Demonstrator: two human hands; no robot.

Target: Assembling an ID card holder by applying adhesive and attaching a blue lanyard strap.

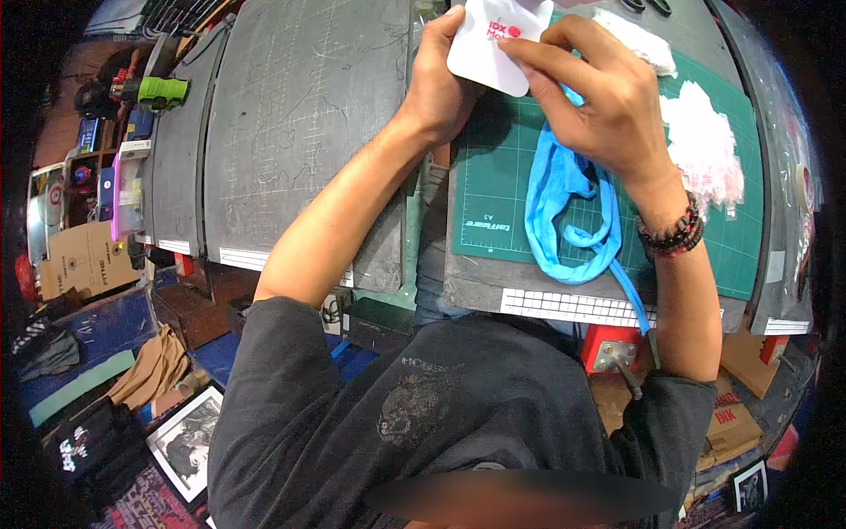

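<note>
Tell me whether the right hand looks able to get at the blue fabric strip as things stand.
Likely yes: much of the blue fabric strip lies uncovered on the green cutting mat, apparently close to the right hand. That hand is touching the white card and may need to leave it.

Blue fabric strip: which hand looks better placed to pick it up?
Probably the right hand: it hangs over the blue fabric strip, while the left hand, farther off, holds the white card.

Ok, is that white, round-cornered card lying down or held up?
Held up: the left hand grips the white card by its edge, and the right hand touches its face.
</note>
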